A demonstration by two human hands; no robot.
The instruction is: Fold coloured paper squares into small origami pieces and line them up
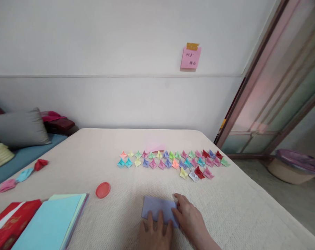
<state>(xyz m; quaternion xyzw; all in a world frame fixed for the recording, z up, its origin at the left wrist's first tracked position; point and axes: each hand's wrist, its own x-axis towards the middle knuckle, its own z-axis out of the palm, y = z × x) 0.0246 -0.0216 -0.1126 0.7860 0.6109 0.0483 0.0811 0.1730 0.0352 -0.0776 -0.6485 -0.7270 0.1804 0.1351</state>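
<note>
A purple sheet of paper (158, 205), folded into a rectangle, lies on the cloth-covered table (115, 222) in front of me. My left hand (156, 234) lies flat over its lower edge, fingers spread and pressing it down. At the paper's right end is my right hand (191, 217), its fingers bent and the thumb on the edge; the fingertips' underside is hidden. Beyond both hands, small folded paper shapes (161, 164) in many colours stand in rows. A white one (193, 175) and a dark red one (199, 172) are among those nearest my right hand.
Left of the paper lies a round red lid (103, 190). Farther left are a stack of coloured paper (48, 222), a red packet (11, 222) and crumpled coloured pieces (24, 174). A pink note (190, 58) is taped to the wall. A tub (287, 172) stands at right.
</note>
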